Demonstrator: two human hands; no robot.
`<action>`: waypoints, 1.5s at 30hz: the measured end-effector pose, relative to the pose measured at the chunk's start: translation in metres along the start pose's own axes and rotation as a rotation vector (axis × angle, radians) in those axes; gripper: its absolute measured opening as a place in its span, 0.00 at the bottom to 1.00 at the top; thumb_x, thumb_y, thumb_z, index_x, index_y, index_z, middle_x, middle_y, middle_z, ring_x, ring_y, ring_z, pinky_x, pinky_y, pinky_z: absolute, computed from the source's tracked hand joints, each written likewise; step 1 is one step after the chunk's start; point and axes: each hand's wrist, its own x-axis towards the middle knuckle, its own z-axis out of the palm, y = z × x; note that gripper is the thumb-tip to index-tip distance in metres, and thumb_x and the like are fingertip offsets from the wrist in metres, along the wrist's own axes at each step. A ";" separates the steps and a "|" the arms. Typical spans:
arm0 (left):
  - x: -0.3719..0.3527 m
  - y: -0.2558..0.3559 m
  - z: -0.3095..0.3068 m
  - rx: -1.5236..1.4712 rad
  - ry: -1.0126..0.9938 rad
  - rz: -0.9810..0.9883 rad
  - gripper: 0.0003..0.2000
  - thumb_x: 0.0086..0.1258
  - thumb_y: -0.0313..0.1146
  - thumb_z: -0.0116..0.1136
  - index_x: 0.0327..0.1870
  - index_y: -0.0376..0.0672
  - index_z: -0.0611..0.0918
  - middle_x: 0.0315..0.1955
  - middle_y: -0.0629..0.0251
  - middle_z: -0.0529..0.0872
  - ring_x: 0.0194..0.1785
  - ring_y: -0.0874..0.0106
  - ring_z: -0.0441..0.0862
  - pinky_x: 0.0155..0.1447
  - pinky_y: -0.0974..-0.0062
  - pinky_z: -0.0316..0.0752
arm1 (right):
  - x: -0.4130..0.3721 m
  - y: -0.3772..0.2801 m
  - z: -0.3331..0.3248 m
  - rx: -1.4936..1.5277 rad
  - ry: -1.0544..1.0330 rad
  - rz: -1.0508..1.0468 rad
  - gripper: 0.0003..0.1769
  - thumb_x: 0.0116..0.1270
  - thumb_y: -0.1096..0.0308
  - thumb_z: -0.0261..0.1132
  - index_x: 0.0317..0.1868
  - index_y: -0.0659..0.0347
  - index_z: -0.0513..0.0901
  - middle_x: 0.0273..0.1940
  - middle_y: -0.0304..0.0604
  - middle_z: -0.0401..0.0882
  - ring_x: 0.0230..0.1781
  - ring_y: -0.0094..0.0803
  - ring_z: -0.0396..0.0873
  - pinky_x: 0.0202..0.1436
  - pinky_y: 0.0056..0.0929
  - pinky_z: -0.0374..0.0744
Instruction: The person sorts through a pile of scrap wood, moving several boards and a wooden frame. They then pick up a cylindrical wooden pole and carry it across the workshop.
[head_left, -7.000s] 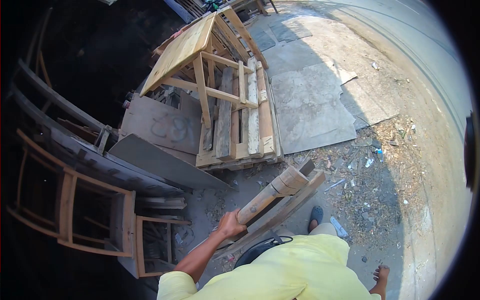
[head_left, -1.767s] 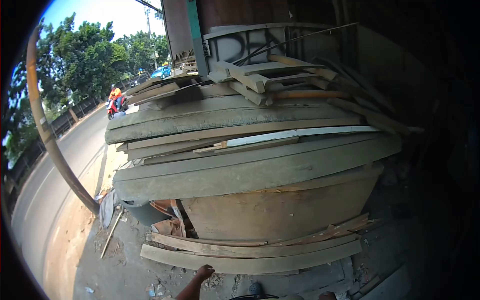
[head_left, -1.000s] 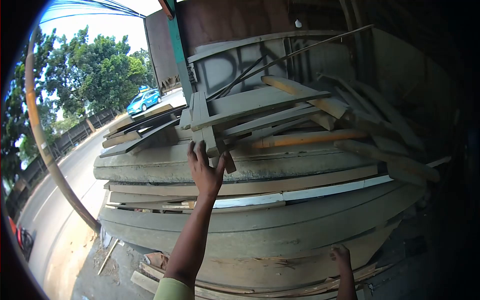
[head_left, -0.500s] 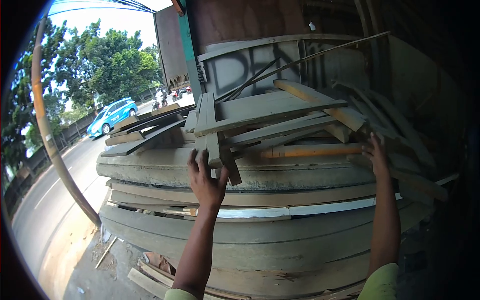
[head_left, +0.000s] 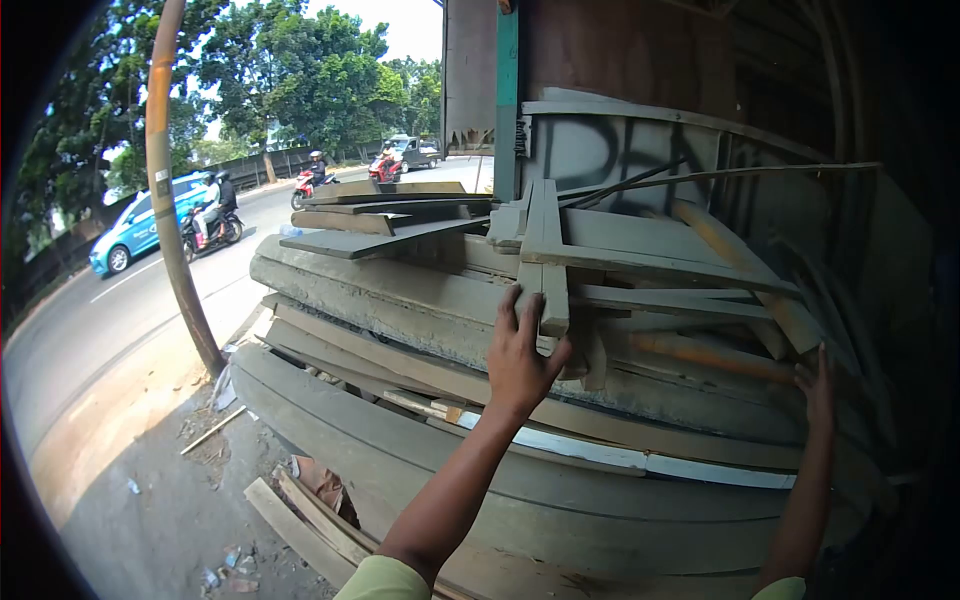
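Note:
A jointed wooden frame (head_left: 545, 270) of dusty grey boards rests on top of a wood pile. My left hand (head_left: 520, 355) is at its near end, fingers and thumb spread apart around the squared beam end, fingertips right against the wood. At the right, my right hand (head_left: 818, 392) is raised with its fingers stretched out, beside the ends of an orange-brown wooden bar (head_left: 710, 357) and a thicker orange-brown plank (head_left: 795, 318). A long grey board (head_left: 670, 268) runs rightward from the frame.
Long stacked planks (head_left: 480, 490) fill the area below my hands. Shorter boards (head_left: 385, 215) lie at the pile's left end. A leaning pole (head_left: 165, 200) stands by the road, where a blue car (head_left: 135, 230) and motorbikes pass. A painted wall (head_left: 620, 150) rises behind.
The view has swung left and tilted, so the pile appears further right. My left hand stays at the frame's end; my right hand stays by the orange-brown wood. Motorbikes have come into view.

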 end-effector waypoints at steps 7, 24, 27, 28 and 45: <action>-0.001 -0.013 -0.002 -0.041 0.036 0.009 0.30 0.52 0.39 0.69 0.58 0.44 0.74 0.63 0.51 0.67 0.56 0.49 0.76 0.51 0.59 0.76 | 0.027 0.027 -0.030 0.107 -0.116 -0.010 0.39 0.68 0.42 0.58 0.75 0.44 0.57 0.74 0.34 0.53 0.54 0.36 0.76 0.59 0.38 0.71; 0.032 -0.066 -0.008 -0.068 -0.025 -0.176 0.36 0.49 0.43 0.68 0.63 0.45 0.69 0.64 0.51 0.68 0.56 0.47 0.76 0.54 0.56 0.75 | -0.010 0.008 -0.007 0.164 -0.128 -0.054 0.30 0.70 0.51 0.59 0.70 0.47 0.65 0.72 0.32 0.56 0.55 0.34 0.76 0.59 0.33 0.70; 0.040 -0.077 -0.007 -0.022 -0.052 -0.248 0.38 0.48 0.44 0.68 0.64 0.43 0.69 0.62 0.50 0.69 0.57 0.48 0.75 0.57 0.56 0.74 | -0.041 -0.013 0.016 0.053 -0.078 -0.056 0.35 0.68 0.49 0.62 0.71 0.49 0.64 0.69 0.36 0.61 0.51 0.32 0.77 0.57 0.32 0.72; 0.041 -0.081 -0.005 -0.028 -0.017 -0.249 0.39 0.48 0.45 0.68 0.64 0.44 0.68 0.61 0.50 0.70 0.58 0.49 0.74 0.58 0.57 0.73 | -0.049 -0.021 0.022 0.001 -0.048 0.005 0.36 0.67 0.47 0.63 0.71 0.49 0.64 0.68 0.37 0.62 0.49 0.31 0.78 0.54 0.31 0.73; 0.064 -0.080 -0.008 0.057 -0.139 -0.354 0.36 0.44 0.48 0.72 0.52 0.37 0.70 0.45 0.46 0.81 0.51 0.48 0.78 0.53 0.57 0.75 | -0.038 -0.011 0.028 -0.039 -0.094 0.165 0.34 0.69 0.38 0.53 0.72 0.38 0.61 0.46 0.42 0.79 0.32 0.27 0.81 0.41 0.30 0.77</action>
